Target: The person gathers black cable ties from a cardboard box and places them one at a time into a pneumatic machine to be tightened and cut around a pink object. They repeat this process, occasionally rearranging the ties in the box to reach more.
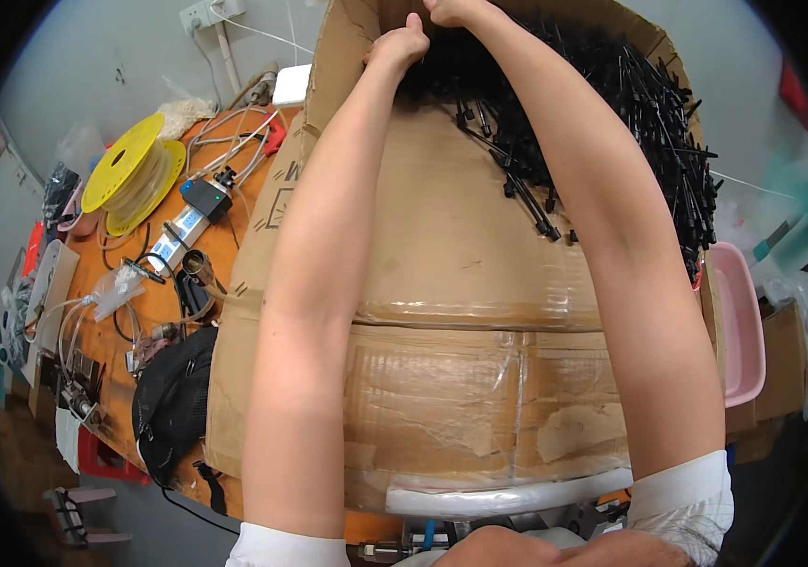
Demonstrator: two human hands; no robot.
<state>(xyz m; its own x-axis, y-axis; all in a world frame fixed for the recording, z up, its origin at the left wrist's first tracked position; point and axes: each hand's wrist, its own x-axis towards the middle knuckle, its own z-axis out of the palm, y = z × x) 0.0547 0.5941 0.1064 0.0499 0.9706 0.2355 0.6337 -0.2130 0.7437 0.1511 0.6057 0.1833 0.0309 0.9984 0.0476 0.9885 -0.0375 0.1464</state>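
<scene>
Both my arms reach forward over a large cardboard box point(479, 255) to its far side. My left hand point(398, 45) is near the box's upper left wall, its fingers curled in and thumb raised. Whatever it may hold is hidden. Close beside it, my right hand point(453, 9) is mostly cut off by the top edge, so its fingers cannot be made out. Beneath and right of my hands lies a big heap of thin black stick-like parts point(649, 123) with thicker ends. A few loose ones point(527, 203) have spread onto the bare cardboard.
Left of the box, an orange table point(243, 156) carries a yellow spool point(135, 175) of clear tubing, a small dark device point(205, 200), cables and a black bag point(172, 402). A pink basin point(739, 326) stands to the right. A roll of clear plastic point(508, 496) lies along the near edge.
</scene>
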